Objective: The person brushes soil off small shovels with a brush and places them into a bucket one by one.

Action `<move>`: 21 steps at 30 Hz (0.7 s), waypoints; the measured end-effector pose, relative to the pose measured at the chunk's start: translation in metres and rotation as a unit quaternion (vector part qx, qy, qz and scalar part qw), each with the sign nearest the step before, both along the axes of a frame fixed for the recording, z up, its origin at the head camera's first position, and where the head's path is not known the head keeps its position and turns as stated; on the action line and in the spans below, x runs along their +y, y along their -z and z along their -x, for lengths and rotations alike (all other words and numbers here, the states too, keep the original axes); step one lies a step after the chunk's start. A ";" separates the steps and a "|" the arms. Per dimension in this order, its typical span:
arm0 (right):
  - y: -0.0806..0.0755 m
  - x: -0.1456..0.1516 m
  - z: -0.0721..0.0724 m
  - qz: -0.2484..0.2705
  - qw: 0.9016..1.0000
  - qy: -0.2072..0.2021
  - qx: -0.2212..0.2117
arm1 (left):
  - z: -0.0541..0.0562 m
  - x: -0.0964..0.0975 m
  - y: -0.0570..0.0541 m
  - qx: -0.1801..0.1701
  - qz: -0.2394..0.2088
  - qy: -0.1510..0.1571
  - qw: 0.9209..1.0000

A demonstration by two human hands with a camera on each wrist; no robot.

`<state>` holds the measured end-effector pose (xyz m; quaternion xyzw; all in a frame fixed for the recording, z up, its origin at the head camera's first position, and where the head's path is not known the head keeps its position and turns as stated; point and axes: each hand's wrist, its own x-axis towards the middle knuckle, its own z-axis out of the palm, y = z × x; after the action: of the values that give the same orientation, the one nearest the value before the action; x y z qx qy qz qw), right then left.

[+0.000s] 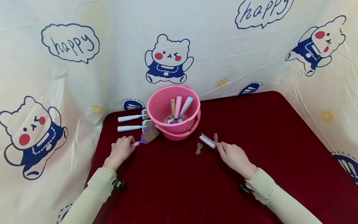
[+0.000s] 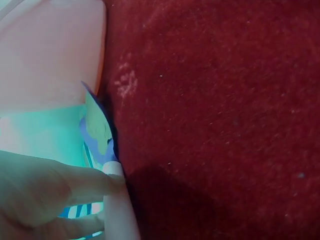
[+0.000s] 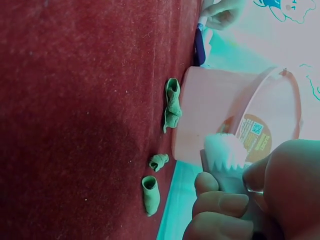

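My left hand (image 1: pixel 121 151) pinches the pink handle of a small purple-rimmed shovel (image 1: pixel 150 135). Its blade, coated in something brown, lies by the base of a pink bucket (image 1: pixel 176 136). In the left wrist view the thumb and a finger hold the handle (image 2: pixel 118 200) close to the red cloth. My right hand (image 1: pixel 234 157) grips a small brush (image 1: pixel 207 141) with white bristles, held in front of the bucket. Near the brush, brown curled lumps (image 1: pixel 199 148) lie on the cloth. The right wrist view shows hollow ends on some lumps (image 3: pixel 151 195).
Two white-handled shovels (image 1: pixel 129 128) with brown on their blades lie left of the bucket. Inside the bucket stand tools with wooden, pink and pale blue handles (image 1: pixel 186 105). A dark red cloth (image 1: pixel 251 124) covers the table. Printed white curtains (image 1: pixel 126 62) enclose its back and sides.
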<state>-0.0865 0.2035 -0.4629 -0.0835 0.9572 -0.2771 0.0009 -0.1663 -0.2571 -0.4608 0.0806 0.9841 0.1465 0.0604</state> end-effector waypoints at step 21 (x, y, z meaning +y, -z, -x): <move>-0.001 0.001 -0.003 -0.010 1.000 0.002 0.017 | -0.011 -0.001 -0.033 -0.148 -0.059 0.099 0.982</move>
<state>-0.0835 0.2043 -0.4621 -0.0861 0.9599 -0.2663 -0.0147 -0.1553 -0.2583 -0.4281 0.1588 0.9409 0.2084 0.2149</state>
